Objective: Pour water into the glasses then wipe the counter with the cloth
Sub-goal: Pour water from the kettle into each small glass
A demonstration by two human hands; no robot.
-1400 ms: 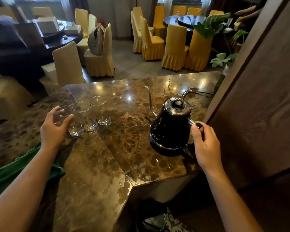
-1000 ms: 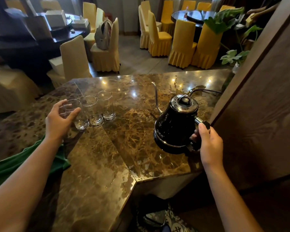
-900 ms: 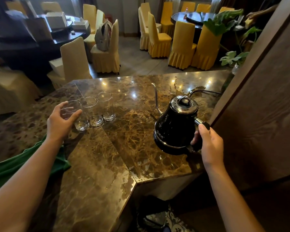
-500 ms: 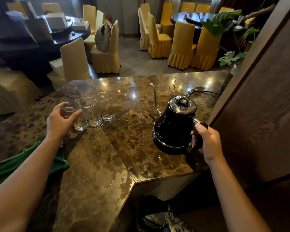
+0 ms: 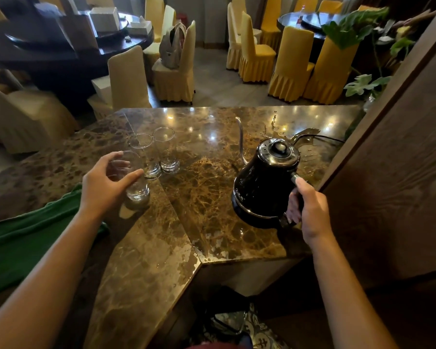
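Looking down from the head view, the right hand [image 5: 310,210] is clenched round the handle of the black gooseneck electric kettle [image 5: 264,182], which looks tipped a touch and maybe just off the brown marble counter [image 5: 199,222]; its thin spout [image 5: 241,139] points up and away toward the far edge, so the long axis runs handle-to-spout, back from the grip; the left hand [image 5: 103,185] is grasping the nearest clear drinking glass [image 5: 134,180], with two more clear glasses [image 5: 159,152] just beyond it; so the target sits well left of the kettle, I'd say swing the spout left; the green cloth [image 5: 23,243] waits under the left forearm.
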